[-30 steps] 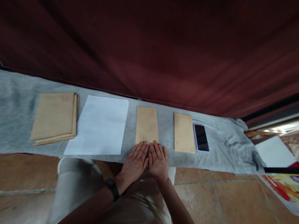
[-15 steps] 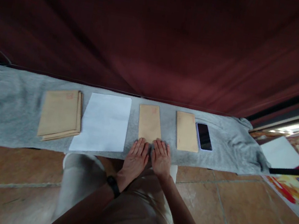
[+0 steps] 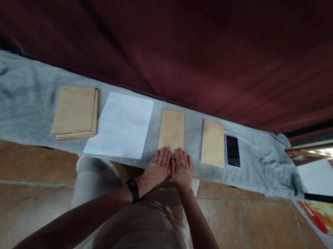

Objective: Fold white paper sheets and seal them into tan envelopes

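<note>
My left hand (image 3: 157, 166) and my right hand (image 3: 182, 170) lie flat side by side, palms down, on the near edge of a grey cloth (image 3: 16, 96). Their fingertips rest on the near end of a brown envelope (image 3: 172, 128). Neither hand holds anything. A black band is on my left wrist. A second brown envelope (image 3: 212, 148) lies to the right, with a dark phone (image 3: 232, 150) beside it. Left of my hands are a white sheet of paper (image 3: 122, 126) and a stack of brown envelopes (image 3: 76, 113).
A dark red curtain (image 3: 180, 38) hangs behind the cloth. Tiled floor (image 3: 11, 188) lies in front. At the right are a white sheet (image 3: 320, 177), a black bar (image 3: 328, 199) and a colourful printed sheet (image 3: 328, 219).
The view has tilted and shifted, so the cloth and papers sit higher and slanted. My hands stay flat together at the near end of the middle envelope.
</note>
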`<action>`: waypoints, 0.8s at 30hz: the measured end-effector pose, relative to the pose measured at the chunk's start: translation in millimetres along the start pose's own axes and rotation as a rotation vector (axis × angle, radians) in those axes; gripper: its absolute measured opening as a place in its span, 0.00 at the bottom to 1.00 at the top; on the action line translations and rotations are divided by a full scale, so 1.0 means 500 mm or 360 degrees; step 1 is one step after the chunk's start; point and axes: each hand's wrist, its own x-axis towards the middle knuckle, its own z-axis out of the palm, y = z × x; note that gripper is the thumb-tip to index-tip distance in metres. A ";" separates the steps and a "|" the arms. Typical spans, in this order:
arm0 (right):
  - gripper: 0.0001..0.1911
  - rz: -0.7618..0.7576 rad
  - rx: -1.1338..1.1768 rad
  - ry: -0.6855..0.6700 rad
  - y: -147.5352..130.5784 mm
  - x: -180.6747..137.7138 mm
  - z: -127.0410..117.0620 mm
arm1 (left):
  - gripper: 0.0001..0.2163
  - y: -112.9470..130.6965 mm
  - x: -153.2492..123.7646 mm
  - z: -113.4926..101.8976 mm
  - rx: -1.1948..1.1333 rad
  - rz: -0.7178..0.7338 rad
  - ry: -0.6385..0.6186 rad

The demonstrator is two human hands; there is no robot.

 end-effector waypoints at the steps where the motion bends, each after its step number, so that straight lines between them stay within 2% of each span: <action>1: 0.25 0.0001 0.0003 0.0012 0.001 -0.001 -0.001 | 0.27 0.000 -0.001 0.001 -0.0007 -0.0009 -0.0003; 9: 0.26 0.0012 -0.0046 0.0045 0.002 -0.004 0.001 | 0.29 -0.008 -0.006 0.007 -0.0037 -0.0029 0.0019; 17: 0.27 0.0065 -0.0081 0.0095 0.025 -0.012 -0.007 | 0.27 -0.009 -0.011 -0.005 -0.0050 -0.0050 0.0022; 24: 0.28 0.0111 -0.0090 0.0112 0.017 -0.010 -0.005 | 0.30 -0.024 -0.021 -0.006 -0.0065 -0.0083 0.0088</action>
